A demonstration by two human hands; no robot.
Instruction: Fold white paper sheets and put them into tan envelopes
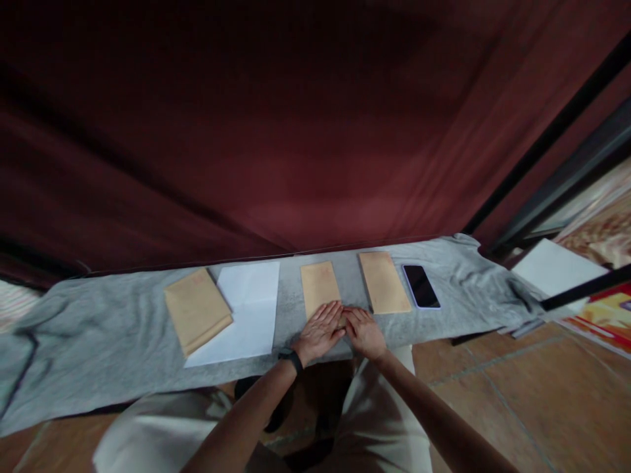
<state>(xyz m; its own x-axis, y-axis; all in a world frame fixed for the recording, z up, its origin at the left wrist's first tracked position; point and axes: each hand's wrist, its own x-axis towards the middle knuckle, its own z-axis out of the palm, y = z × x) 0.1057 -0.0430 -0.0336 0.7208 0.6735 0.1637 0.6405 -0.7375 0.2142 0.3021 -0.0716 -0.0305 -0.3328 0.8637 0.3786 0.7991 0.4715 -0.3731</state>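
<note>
A brown paper envelope [320, 282] lies on the grey cloth in front of me, its near end covered by my hands. My left hand [320, 332], with a dark band on the wrist, rests flat on that near end, fingers stretched forward. Close against it, my right hand [363, 332] presses down at the envelope's near right corner with its fingers slightly bent and side by side. The fingertips of both hands almost meet. Whatever is under the palms is hidden.
Right of my hands are a brown envelope stack [385, 282] and a phone [421, 287]. Leftward, more brown envelopes [197, 309] overlap white paper [254, 309]. The grey cloth [128, 328] covers a narrow bench before a dark red curtain [315, 164].
</note>
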